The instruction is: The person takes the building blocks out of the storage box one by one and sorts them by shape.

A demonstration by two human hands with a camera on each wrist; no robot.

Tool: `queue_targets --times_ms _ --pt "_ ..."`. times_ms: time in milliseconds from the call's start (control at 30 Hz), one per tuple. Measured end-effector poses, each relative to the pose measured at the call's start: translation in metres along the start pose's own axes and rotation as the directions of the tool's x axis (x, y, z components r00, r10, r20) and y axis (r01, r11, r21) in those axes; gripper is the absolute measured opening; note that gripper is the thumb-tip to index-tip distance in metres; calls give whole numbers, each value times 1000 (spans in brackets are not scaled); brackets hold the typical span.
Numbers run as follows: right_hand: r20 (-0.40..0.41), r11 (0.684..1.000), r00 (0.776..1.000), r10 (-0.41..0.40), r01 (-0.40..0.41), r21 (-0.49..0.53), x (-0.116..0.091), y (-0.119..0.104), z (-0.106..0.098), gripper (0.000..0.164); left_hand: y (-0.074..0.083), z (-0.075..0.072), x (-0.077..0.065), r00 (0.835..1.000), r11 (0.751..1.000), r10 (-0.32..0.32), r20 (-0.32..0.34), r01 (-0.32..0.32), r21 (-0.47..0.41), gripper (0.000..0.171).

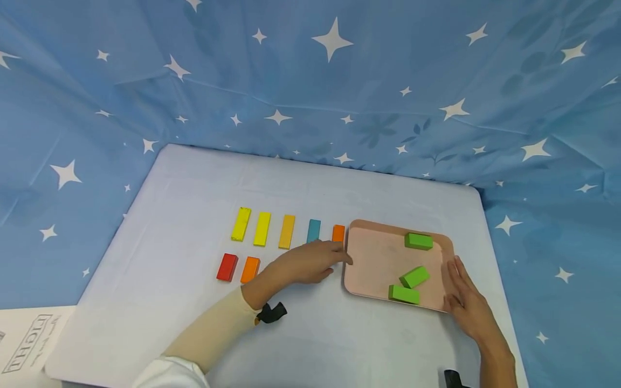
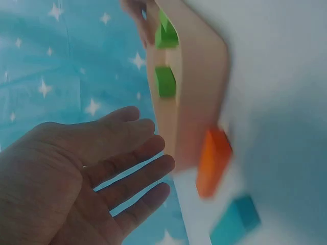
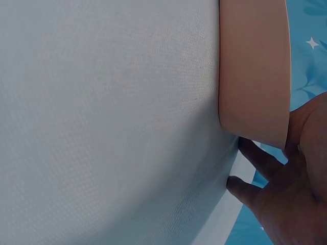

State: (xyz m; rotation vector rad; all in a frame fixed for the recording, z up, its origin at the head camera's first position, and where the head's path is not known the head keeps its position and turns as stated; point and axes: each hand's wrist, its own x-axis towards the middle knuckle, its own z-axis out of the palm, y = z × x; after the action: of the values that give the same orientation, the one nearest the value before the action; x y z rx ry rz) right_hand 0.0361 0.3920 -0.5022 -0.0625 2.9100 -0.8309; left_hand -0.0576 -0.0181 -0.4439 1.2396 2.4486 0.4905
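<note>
A shallow pink tray (image 1: 373, 264) on the right of the white table holds three green blocks (image 1: 418, 241). At the tray's left rim is my left hand (image 1: 310, 261), its fingers extended and the fingertips right at the wall. The left wrist view shows that hand (image 2: 97, 173) with nothing in its palm. My right hand (image 1: 468, 304) holds the tray's right side near the front corner, thumb over the wall and fingers outside it. In the right wrist view, two fingertips of this hand (image 3: 286, 189) reach down by the tabletop, and the tray wall partly hides the thumb.
Left of the tray, a row has two yellow blocks (image 1: 262, 229), a yellow-orange block (image 1: 287, 231), a teal block (image 1: 314, 230) and an orange block (image 1: 338, 233). Nearer me lie a red block (image 1: 227, 268) and another orange block (image 1: 250, 269). A starry blue cloth (image 1: 291, 64) surrounds the table.
</note>
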Motion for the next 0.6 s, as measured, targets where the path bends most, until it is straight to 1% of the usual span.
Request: queue_targets --times_ms 67,167,200,300,433,533,600 --pt "1 1000 1000 -3 3 7 0 0 0 78 8 1 16 999 999 50 14 -50 18 47" --pt "-5 1000 1000 -5 5 10 0 0 -1 79 19 4 40 991 990 131 25 -132 44 48" --pt "-7 1000 1000 -5 6 9 0 0 -1 79 23 5 46 989 987 148 33 -149 53 49" --pt "-11 1000 1000 -6 6 5 1 0 -1 80 31 7 64 983 978 172 68 -179 103 51" --pt "-10 1000 1000 -11 11 2 0 0 -1 80 42 10 83 972 958 193 132 -216 190 56" --pt "-13 1000 1000 -12 12 5 0 0 -1 80 50 14 95 962 941 214 169 -249 229 58" --pt "-13 1000 1000 -10 10 8 0 -1 0 80 55 18 102 956 936 220 196 -263 234 59"
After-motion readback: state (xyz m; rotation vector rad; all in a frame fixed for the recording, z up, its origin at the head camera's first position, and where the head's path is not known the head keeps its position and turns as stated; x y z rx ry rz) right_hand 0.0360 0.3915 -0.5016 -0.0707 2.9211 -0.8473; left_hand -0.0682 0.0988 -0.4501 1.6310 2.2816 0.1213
